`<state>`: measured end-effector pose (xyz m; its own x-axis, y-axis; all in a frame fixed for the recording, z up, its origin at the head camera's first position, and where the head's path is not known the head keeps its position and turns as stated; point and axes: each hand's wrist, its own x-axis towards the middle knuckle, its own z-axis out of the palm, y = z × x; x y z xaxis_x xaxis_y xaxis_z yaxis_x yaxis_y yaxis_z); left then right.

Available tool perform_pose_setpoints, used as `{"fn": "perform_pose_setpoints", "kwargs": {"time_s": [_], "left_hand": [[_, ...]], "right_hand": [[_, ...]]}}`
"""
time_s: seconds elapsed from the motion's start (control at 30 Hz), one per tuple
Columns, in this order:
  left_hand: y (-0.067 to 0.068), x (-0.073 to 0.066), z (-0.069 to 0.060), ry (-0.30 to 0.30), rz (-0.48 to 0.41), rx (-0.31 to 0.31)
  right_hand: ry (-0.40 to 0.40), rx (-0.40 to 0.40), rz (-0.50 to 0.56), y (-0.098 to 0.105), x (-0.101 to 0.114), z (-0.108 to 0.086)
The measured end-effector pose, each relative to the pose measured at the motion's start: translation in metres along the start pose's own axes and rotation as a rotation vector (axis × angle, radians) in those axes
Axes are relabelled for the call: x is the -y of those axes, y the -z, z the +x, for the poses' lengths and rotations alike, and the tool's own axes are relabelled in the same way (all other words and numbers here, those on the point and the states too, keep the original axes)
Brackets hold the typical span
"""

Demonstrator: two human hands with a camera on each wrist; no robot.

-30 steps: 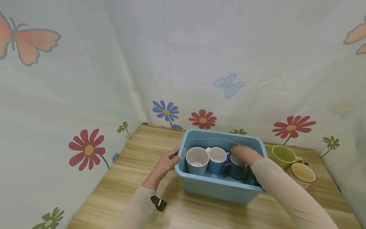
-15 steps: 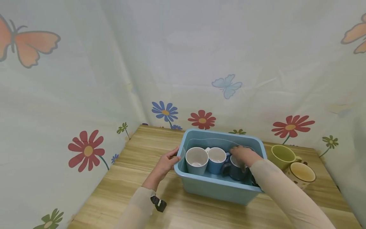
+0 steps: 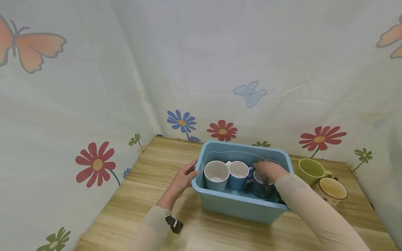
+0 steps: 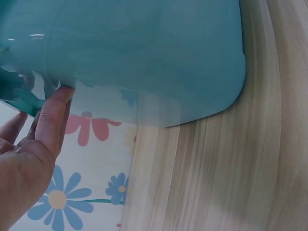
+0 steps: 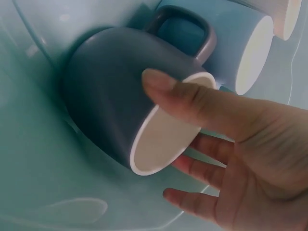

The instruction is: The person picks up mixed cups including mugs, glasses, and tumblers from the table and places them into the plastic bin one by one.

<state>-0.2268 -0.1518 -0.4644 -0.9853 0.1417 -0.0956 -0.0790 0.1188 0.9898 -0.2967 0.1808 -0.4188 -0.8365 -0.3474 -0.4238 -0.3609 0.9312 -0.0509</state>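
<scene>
In the blue plastic bin (image 3: 233, 205), my right hand (image 3: 270, 170) holds a dark blue-grey mug (image 5: 110, 91) at its white rim. The thumb lies on the mug's outer side and the fingers reach past the far side of the rim, partly hidden. The mug's handle points toward a blue mug (image 3: 237, 182) beside it. Left of that stands a large pale ribbed mug (image 3: 216, 182). At the bin's left end, my left hand (image 3: 180, 180) rests against the outer wall by the rim, with its fingers fairly straight.
To the right of the bin, a green mug (image 3: 309, 177) and a cream mug (image 3: 329, 196) with dark spots stand on the wooden table (image 3: 150, 167). Pale curtains (image 3: 201, 69) printed with flowers and butterflies enclose the table behind and at the sides.
</scene>
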Motion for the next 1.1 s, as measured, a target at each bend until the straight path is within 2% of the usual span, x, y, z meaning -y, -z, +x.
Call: {"fn": "perform_pose_setpoints", "kwargs": {"time_s": [0.23,0.33,0.6,0.73,0.9,1.1], "left_hand": [[0.002,0.000,0.001,-0.007,0.045,0.003],[0.002,-0.001,0.001,-0.008,0.055,0.008],[0.000,-0.003,0.001,-0.001,0.061,-0.004],[0.001,-0.003,0.001,-0.009,0.066,0.006],[0.002,-0.001,0.003,-0.024,0.065,0.035],[0.002,0.000,0.004,-0.011,0.061,0.024]], "right_hand": [[-0.066,0.081,0.069,0.005,-0.001,0.006],[-0.083,0.081,0.113,0.008,0.000,0.007],[-0.071,0.086,0.141,0.023,0.006,-0.003],[-0.041,0.086,0.137,0.033,0.007,-0.011],[0.063,0.054,0.125,0.049,0.006,-0.021],[0.154,0.016,0.152,0.063,0.005,-0.035]]}}
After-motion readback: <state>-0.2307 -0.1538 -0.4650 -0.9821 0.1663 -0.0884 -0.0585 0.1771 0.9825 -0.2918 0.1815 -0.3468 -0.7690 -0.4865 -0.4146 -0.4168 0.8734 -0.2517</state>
